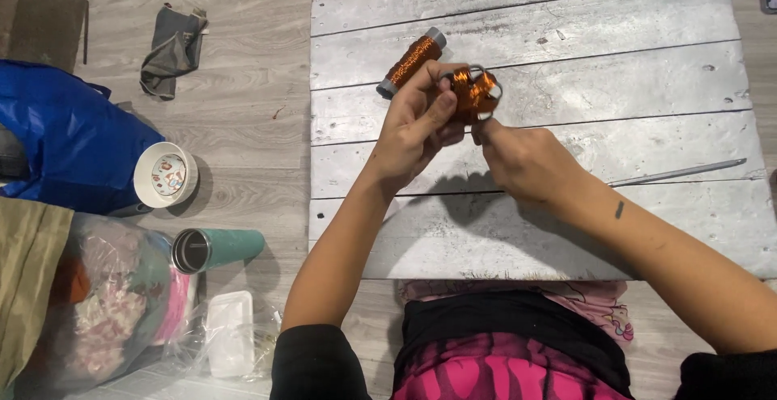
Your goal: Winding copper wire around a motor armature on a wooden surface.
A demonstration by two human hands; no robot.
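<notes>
Two hands meet over a weathered grey plank tabletop [566, 84], both closed on a small coil of copper-coloured wire [474, 92] held just above the boards. The left hand [417, 129] wraps its fingers and thumb around the coil's near side, while the right hand [522, 161] pinches it from below with its fingertips; the two hands touch at the coil. Bare forearms run back from the hands toward black sleeves and a pink-and-black garment at the tabletop's near edge.

Just beyond the left hand, a spool of copper wire [411, 61] with grey ends lies tilted on the planks, close to the knuckles but apart from them. Out past the right hand, a thin metal rod [678, 172] rests along a board, well apart from the fingers.

Off the tabletop, on the wood-look floor to the left hand's side, a teal flask [217, 249] lies on its side, with a white bowl [165, 175] beyond it against a blue bag [69, 141]. A clear plastic bag of fabric [113, 303] and a white plastic tray [229, 334] sit nearer the person, and a grey cloth [171, 50] lies crumpled farther off.
</notes>
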